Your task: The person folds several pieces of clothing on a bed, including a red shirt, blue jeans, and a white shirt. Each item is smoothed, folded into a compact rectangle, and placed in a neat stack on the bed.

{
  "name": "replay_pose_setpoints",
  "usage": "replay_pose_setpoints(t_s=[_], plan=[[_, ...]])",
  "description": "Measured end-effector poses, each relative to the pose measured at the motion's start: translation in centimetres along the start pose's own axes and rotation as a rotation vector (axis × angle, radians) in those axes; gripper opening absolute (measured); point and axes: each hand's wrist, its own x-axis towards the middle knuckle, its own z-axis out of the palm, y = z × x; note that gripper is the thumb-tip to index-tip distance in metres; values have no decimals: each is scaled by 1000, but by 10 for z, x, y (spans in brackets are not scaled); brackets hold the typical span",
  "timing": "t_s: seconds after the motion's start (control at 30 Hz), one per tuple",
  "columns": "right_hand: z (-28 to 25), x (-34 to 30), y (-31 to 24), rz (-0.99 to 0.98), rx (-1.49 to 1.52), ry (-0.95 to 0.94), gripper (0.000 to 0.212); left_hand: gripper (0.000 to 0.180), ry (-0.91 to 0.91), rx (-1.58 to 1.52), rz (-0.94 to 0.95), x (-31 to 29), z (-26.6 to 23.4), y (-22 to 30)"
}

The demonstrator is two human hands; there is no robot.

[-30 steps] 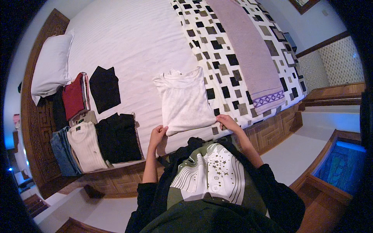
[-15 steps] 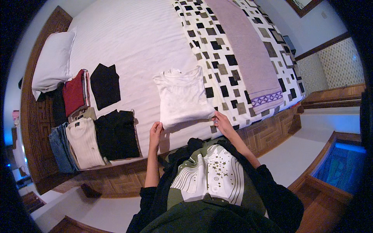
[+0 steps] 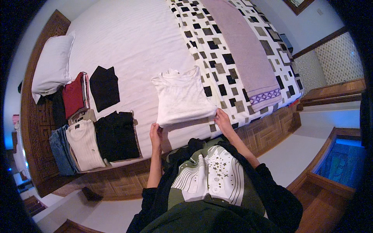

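A white shirt (image 3: 182,97) lies on the bed in front of me, its neckline away from me and its near edge folded into a straight line. My left hand (image 3: 155,133) pinches the near left corner of the shirt. At the near right corner, my right hand (image 3: 222,119) grips the cloth between thumb and fingers. The near edge seems slightly raised off the sheet, with a shadow below it.
Folded clothes sit to the left: a black garment (image 3: 104,88), a red pile (image 3: 76,95), a cream sweater (image 3: 85,143), black clothing (image 3: 117,136) and jeans (image 3: 62,149). A pillow (image 3: 53,66) rests by the headboard. A patterned blanket (image 3: 221,69) and mauve towel (image 3: 244,50) cover the right side.
My left hand has shifted slightly left and the shirt's near edge looks straighter and more stretched. My right hand keeps its hold. The whole view has shifted a little.
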Motion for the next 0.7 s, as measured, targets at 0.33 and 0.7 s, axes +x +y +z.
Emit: replay_pose_setpoints(t_s=[0.33, 0.7], plan=[[-3, -6, -4, -63, -1391, 64, 29, 18, -30, 1020, 135, -11, 2, 5], [60, 129, -46, -133, -1124, 81, 34, 38, -21, 667, 105, 155, 38, 31]])
